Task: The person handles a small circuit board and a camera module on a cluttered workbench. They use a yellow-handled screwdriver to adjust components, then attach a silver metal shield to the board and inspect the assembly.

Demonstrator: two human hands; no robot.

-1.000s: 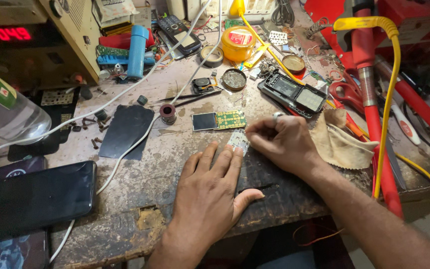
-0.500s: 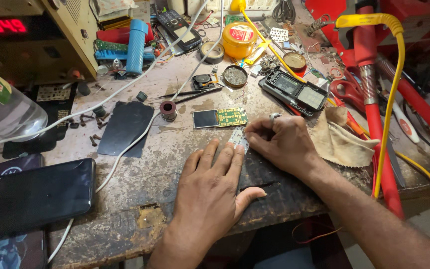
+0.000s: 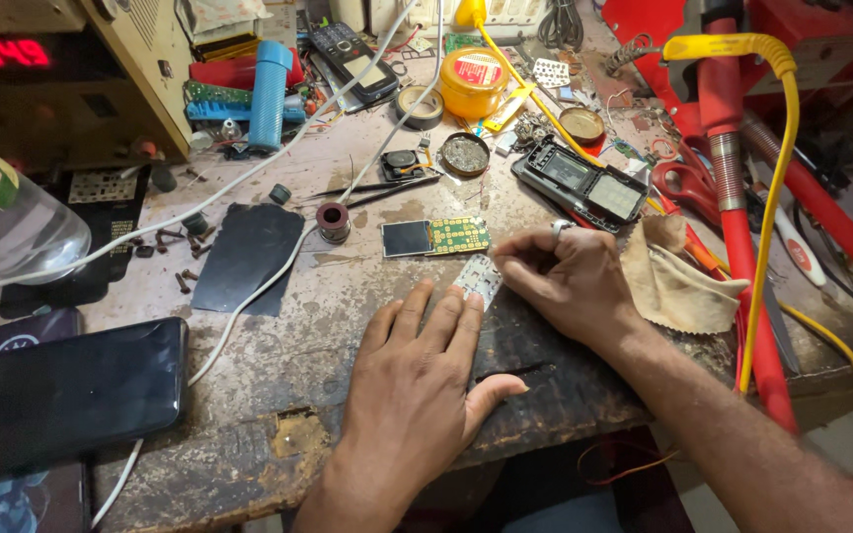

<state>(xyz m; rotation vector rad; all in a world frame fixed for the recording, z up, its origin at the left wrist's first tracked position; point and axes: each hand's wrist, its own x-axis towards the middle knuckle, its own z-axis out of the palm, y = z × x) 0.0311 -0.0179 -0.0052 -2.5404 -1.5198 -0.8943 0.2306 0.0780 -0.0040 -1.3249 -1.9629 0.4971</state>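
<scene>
The keypad sheet (image 3: 479,279) is a small, pale, thin rectangle dotted with a grid of tiny marks, lying tilted on the worn desk (image 3: 348,296). It sits between the two hands, just beyond the fingertips of the left hand (image 3: 417,380) and right under the fingertips of the right hand (image 3: 570,281).

The left hand lies flat, palm down, fingers stretched out close together and thumb pushed out to the side; its middle fingertips touch or nearly touch the sheet's near edge, holding nothing. The right hand is curled, thumb and forefinger drawn together in a pinch at the sheet's far corner; whether they grip the sheet itself or some tiny part on it is too small to tell. A ring shows on one finger of that hand.

Just beyond the sheet lies a circuit board (image 3: 435,237) with a dark screen at one end. To the right of the right hand, touching its wrist side, lies a crumpled cloth (image 3: 678,281). Farther beyond that hand rests an opened phone body (image 3: 584,185).
</scene>
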